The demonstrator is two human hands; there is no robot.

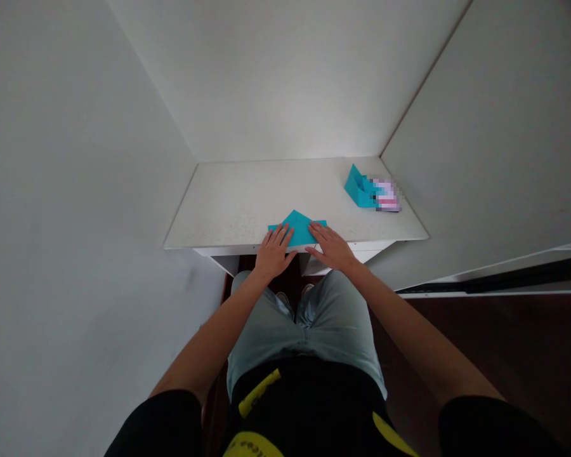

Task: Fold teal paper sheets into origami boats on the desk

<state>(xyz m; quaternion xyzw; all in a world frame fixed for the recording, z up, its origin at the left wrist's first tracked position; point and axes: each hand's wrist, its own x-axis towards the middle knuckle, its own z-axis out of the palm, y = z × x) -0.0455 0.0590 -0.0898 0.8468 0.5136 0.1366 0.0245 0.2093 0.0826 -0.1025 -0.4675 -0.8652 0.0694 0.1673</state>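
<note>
A blue sheet of folded paper point(298, 227) lies flat at the front edge of the white desk, its peak pointing away from me and a strip sticking out at either side. My left hand point(275, 251) rests on its left part, fingers stretched out flat. On the right part lies my right hand point(330, 244), also with its fingers extended and pressed down. Both thumbs reach below the desk edge. The hands cover the paper's lower corners.
At the desk's back right stands a folded blue paper boat point(360, 189), beside a blurred pinkish item point(387, 194). The white desk point(238, 197) is boxed in by a back wall point(285, 82) and side panels. My legs are under its front edge.
</note>
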